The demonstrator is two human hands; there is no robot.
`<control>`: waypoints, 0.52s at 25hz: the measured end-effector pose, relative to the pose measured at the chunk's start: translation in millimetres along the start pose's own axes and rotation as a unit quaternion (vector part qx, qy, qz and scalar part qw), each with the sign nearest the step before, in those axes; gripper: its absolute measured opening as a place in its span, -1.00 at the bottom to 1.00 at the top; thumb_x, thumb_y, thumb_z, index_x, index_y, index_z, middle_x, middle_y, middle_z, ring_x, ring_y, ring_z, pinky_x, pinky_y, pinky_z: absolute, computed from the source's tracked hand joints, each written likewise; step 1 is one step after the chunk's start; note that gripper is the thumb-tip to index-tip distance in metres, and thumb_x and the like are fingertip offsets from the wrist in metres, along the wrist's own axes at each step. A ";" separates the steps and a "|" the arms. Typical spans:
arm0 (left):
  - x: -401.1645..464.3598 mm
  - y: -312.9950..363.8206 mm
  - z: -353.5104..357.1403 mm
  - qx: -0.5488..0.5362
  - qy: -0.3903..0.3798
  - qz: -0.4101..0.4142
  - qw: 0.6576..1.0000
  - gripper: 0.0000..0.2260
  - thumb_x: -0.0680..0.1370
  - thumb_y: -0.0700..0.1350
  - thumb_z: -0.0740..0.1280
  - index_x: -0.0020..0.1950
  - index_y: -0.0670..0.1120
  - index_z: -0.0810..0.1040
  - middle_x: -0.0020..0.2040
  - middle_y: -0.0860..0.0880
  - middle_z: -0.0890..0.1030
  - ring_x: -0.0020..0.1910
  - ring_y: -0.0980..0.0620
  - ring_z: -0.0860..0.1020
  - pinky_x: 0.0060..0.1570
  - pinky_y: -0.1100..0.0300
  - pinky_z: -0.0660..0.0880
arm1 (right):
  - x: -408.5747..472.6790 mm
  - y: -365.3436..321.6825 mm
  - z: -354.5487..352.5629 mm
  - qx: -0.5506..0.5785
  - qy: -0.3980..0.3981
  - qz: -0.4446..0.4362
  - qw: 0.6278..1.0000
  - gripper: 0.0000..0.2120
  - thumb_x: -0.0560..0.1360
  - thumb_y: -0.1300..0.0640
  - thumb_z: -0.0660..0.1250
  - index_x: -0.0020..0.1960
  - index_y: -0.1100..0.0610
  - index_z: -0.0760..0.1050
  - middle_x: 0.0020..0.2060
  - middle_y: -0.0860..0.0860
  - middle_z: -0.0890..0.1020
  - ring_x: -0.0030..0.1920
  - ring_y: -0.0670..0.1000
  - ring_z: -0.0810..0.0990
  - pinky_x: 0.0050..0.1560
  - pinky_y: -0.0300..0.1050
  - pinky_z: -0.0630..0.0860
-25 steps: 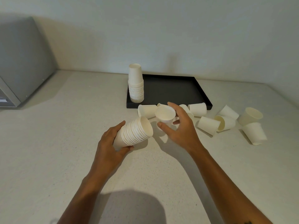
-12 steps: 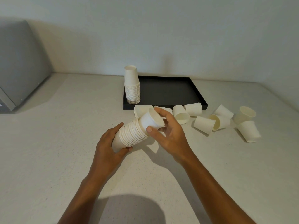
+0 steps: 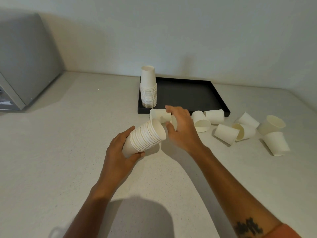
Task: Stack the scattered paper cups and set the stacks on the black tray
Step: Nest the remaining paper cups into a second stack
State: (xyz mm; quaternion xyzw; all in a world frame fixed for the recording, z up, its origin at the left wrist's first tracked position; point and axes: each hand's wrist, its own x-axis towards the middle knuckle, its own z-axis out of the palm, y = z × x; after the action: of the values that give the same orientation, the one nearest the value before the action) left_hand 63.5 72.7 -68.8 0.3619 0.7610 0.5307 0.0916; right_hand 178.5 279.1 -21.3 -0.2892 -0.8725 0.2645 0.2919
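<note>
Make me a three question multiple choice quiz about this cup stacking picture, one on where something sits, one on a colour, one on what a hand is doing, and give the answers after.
1. Where does the upright stack of cups stand?
A. front left corner of the tray
B. on the counter beside the grey appliance
C. middle of the tray

2. What colour is the tray?
A. white
B. black
C. red

3. What is the left hand doing?
A. resting flat on the counter
B. holding a single cup upright
C. gripping a tilted stack of nested cups

Answers:
1 A, the stack stands at the tray's near left corner.
2 B, the tray is plainly black against the pale counter.
3 C, fingers and thumb wrap the tilted stack, its open end towards the right hand.
</note>
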 end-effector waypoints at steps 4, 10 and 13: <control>2.9 -1.9 -2.4 0.006 0.007 -0.005 1.000 -0.28 0.42 -0.05 0.60 0.53 0.02 0.40 0.42 0.01 0.53 0.30 -0.01 0.52 0.29 0.05 0.49 | 48.0 4.1 19.2 -0.216 -0.117 -0.041 0.969 -0.06 0.39 -0.03 0.65 0.64 -0.08 0.25 0.57 -0.02 0.40 0.58 0.10 0.26 0.56 0.24 0.12; 5.6 -4.8 -8.7 0.006 0.017 -0.009 1.000 -0.28 0.42 -0.09 0.61 0.54 -0.02 0.40 0.42 -0.01 0.53 0.32 -0.03 0.52 0.31 0.00 0.52 | 73.1 21.0 52.7 -0.289 -0.150 -0.115 0.939 -0.03 0.37 -0.12 0.66 0.64 -0.12 0.23 0.52 -0.03 0.47 0.55 0.11 0.30 0.53 0.24 0.06; 5.9 -5.6 -10.4 0.010 0.019 -0.006 1.000 -0.27 0.42 -0.09 0.61 0.54 -0.02 0.40 0.41 0.03 0.52 0.32 -0.01 0.52 0.28 0.09 0.51 | 75.3 24.4 54.6 -0.263 -0.112 -0.128 0.950 -0.14 0.40 -0.13 0.63 0.60 -0.14 0.30 0.46 -0.05 0.54 0.49 0.09 0.36 0.45 0.18 0.12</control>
State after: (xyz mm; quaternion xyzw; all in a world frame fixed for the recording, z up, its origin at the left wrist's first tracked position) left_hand 51.2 67.8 -67.9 0.3477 0.7703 0.5290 0.0768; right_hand 101.1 329.7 -47.4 -0.2100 -0.9679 0.0163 0.1372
